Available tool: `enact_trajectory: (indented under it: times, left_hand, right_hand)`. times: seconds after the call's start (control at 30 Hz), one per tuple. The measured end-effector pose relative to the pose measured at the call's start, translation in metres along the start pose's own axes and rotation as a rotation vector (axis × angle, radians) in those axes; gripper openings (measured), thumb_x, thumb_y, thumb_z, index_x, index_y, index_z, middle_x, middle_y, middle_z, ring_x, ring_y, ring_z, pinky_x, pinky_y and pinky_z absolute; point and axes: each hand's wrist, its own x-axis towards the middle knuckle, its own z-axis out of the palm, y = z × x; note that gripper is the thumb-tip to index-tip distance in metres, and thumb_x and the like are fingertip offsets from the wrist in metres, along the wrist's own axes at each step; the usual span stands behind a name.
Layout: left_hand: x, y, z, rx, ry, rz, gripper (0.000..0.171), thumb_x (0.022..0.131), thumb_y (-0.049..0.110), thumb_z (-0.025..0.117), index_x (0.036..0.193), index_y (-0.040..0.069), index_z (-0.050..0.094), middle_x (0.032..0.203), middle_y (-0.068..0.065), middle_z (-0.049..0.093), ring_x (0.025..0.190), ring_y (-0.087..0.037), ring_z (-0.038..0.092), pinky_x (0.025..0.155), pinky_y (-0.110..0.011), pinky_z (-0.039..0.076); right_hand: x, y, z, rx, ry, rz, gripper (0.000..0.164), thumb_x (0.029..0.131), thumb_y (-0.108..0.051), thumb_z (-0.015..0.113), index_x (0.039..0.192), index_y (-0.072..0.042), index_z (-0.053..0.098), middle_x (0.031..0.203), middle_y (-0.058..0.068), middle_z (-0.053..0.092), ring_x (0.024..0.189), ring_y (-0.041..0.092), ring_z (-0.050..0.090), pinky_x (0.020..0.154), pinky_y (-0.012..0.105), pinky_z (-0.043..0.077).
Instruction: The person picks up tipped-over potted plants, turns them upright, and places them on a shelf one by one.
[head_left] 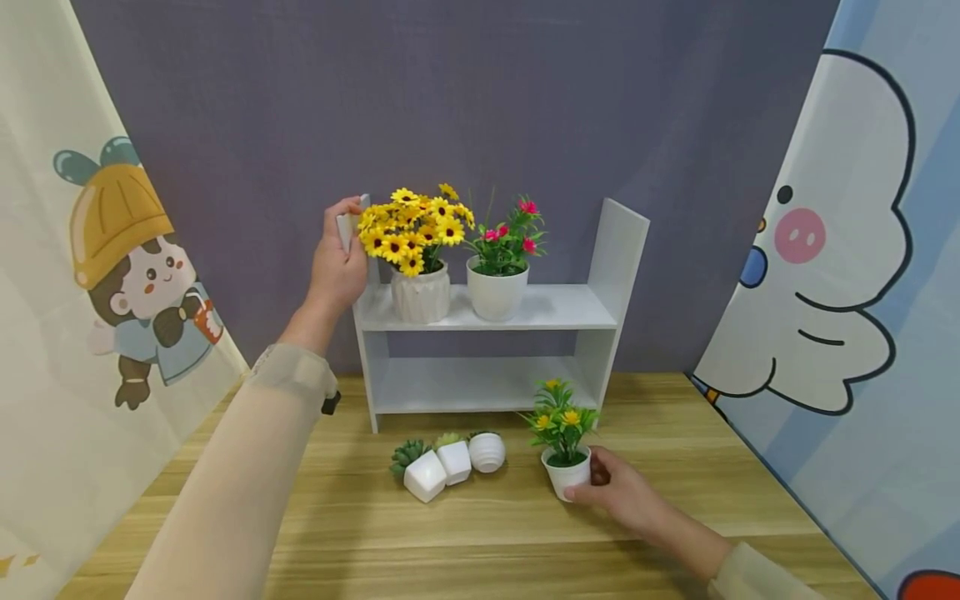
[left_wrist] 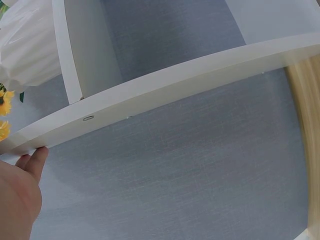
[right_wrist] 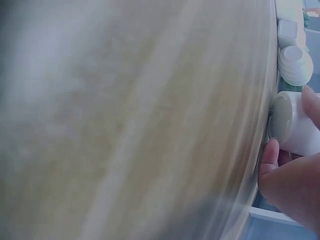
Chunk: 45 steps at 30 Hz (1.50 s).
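Observation:
My left hand holds the top of the left side panel of a white two-tier shelf. In the left wrist view, its fingertips reach the panel's edge. Down on the right, my right hand grips a small white pot with green leaves and yellow flowers, in front of the shelf's right end. Thumb and fingers lie around the pot's lower part; the right wrist view shows the pot tipped sideways to that camera, its base close to the wooden table.
A ribbed pot of yellow daisies and a white pot with pink flowers stand on the upper board. Three small white succulent pots lie tipped in a row on the wooden table. Behind hangs a grey curtain.

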Motion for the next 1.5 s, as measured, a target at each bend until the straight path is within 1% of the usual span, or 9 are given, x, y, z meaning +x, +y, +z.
enact_trajectory:
  times: [0.3, 0.67, 0.9, 1.13, 1.23, 1.33, 1.4, 1.47, 1.5]
  left_hand:
    - [0.001, 0.000, 0.001, 0.001, 0.004, 0.002, 0.038, 0.116, 0.016, 0.037, 0.153, 0.019, 0.038, 0.176, 0.008, 0.040, 0.054, -0.011, 0.032, 0.052, -0.026, 0.035]
    - [0.002, 0.000, 0.002, -0.013, -0.004, -0.004, 0.038, 0.116, 0.016, 0.037, 0.153, 0.020, 0.038, 0.175, 0.008, 0.040, 0.054, -0.010, 0.033, 0.052, -0.026, 0.036]
    - [0.001, 0.000, 0.002, -0.019, 0.001, -0.004, 0.037, 0.116, 0.015, 0.037, 0.153, 0.020, 0.038, 0.176, 0.007, 0.040, 0.055, -0.011, 0.033, 0.052, -0.026, 0.035]
    - [0.001, -0.001, 0.002, -0.023, 0.003, -0.005, 0.037, 0.116, 0.015, 0.036, 0.152, 0.020, 0.039, 0.176, 0.008, 0.040, 0.055, -0.012, 0.034, 0.053, -0.026, 0.036]
    - [0.001, -0.001, 0.002, -0.014, 0.010, 0.005, 0.037, 0.116, 0.015, 0.036, 0.153, 0.019, 0.039, 0.176, 0.006, 0.040, 0.067, -0.020, 0.044, 0.057, -0.030, 0.036]
    - [0.000, -0.001, 0.003, -0.015, 0.019, 0.020, 0.037, 0.115, 0.014, 0.036, 0.152, 0.017, 0.039, 0.177, 0.004, 0.040, 0.096, -0.030, 0.060, 0.064, -0.035, 0.036]
    - [0.000, -0.001, 0.003, -0.017, 0.022, 0.026, 0.037, 0.115, 0.014, 0.036, 0.152, 0.016, 0.039, 0.177, 0.004, 0.039, 0.117, -0.033, 0.060, 0.068, -0.037, 0.035]
    - [0.000, -0.002, 0.003, -0.022, 0.020, 0.028, 0.037, 0.115, 0.014, 0.036, 0.152, 0.016, 0.039, 0.177, 0.003, 0.039, 0.119, -0.035, 0.060, 0.067, -0.036, 0.035]
    - [0.000, -0.002, 0.003, -0.023, 0.018, 0.028, 0.036, 0.115, 0.014, 0.035, 0.152, 0.016, 0.039, 0.177, 0.003, 0.039, 0.112, -0.035, 0.060, 0.065, -0.035, 0.035]
  right_hand:
    - [0.011, 0.004, 0.003, 0.013, 0.012, -0.007, 0.076, 0.090, -0.020, 0.090, 0.150, 0.008, 0.054, 0.126, 0.015, 0.072, 0.113, 0.024, 0.065, 0.093, 0.036, 0.053]
    - [0.019, 0.005, 0.006, 0.058, -0.011, -0.009, 0.071, 0.090, -0.016, 0.089, 0.148, 0.006, 0.055, 0.126, 0.014, 0.070, 0.113, 0.023, 0.063, 0.092, 0.035, 0.053]
    - [0.024, 0.006, 0.007, 0.088, -0.027, 0.013, 0.077, 0.090, -0.017, 0.089, 0.153, 0.005, 0.051, 0.129, 0.016, 0.069, 0.116, 0.027, 0.063, 0.091, 0.035, 0.054]
    - [0.024, 0.006, 0.007, 0.100, -0.056, 0.000, 0.084, 0.091, -0.014, 0.088, 0.158, 0.009, 0.044, 0.134, 0.020, 0.068, 0.119, 0.029, 0.063, 0.094, 0.035, 0.053]
    - [0.024, 0.005, 0.006, 0.093, -0.067, 0.001, 0.087, 0.091, -0.015, 0.089, 0.160, 0.009, 0.042, 0.137, 0.021, 0.067, 0.121, 0.030, 0.063, 0.094, 0.035, 0.053]
    - [0.023, 0.005, 0.006, 0.085, -0.079, 0.005, 0.089, 0.091, -0.016, 0.089, 0.161, 0.008, 0.040, 0.139, 0.021, 0.065, 0.122, 0.030, 0.062, 0.094, 0.036, 0.053]
    - [0.024, 0.005, 0.007, 0.083, -0.083, 0.009, 0.091, 0.090, -0.017, 0.090, 0.162, 0.006, 0.040, 0.139, 0.020, 0.065, 0.121, 0.030, 0.062, 0.094, 0.036, 0.053]
    - [0.025, 0.006, 0.007, 0.086, -0.088, 0.013, 0.091, 0.090, -0.016, 0.091, 0.162, 0.004, 0.040, 0.139, 0.020, 0.065, 0.121, 0.030, 0.062, 0.095, 0.035, 0.052]
    - [0.025, 0.007, 0.007, 0.085, -0.090, 0.008, 0.092, 0.089, -0.016, 0.091, 0.162, 0.004, 0.039, 0.139, 0.021, 0.065, 0.121, 0.030, 0.062, 0.095, 0.035, 0.051]
